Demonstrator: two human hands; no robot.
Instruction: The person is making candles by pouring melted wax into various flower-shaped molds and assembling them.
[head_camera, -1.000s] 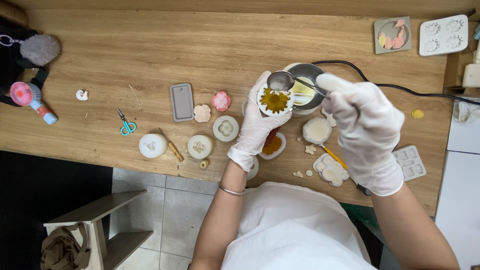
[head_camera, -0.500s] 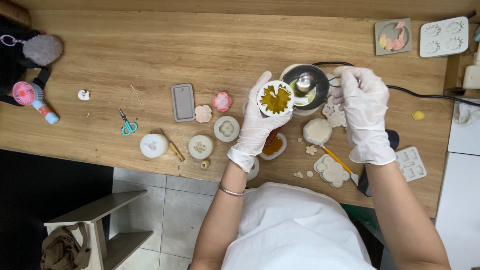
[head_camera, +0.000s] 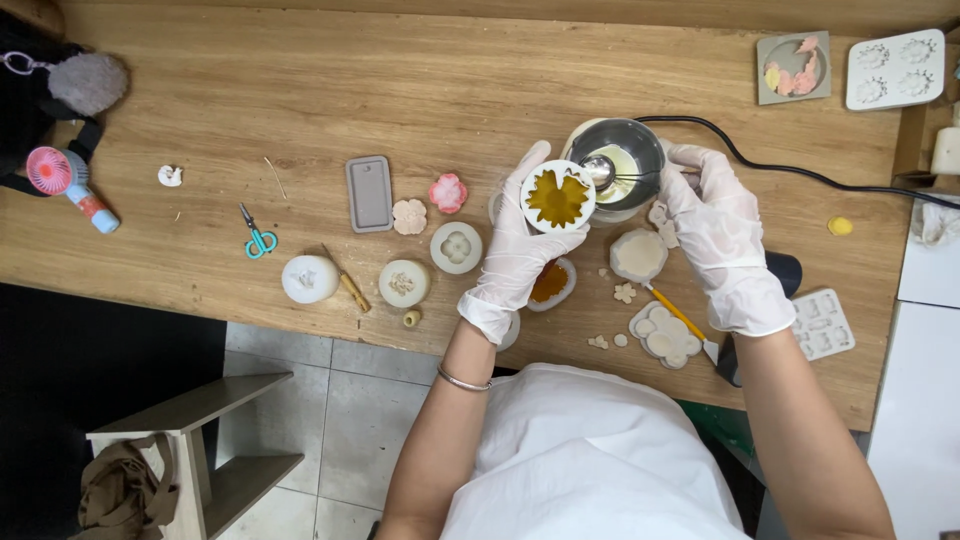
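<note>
Left hand (head_camera: 515, 250) grips a round flower mould (head_camera: 557, 197) level, just beside the metal pot (head_camera: 622, 165). Right hand (head_camera: 722, 235) closes around a spoon (head_camera: 600, 170), handle pointing rightward, bowl dipped inside the pot.

Both gloved; left hand (head_camera: 515, 245) raised, fingers curled in grip; right hand (head_camera: 722, 235) pinching, wrist bent inward.

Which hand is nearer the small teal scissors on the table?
Left. The left hand holds a round mould right of the scissors; the right hand is farther right, at the metal pot.
</note>
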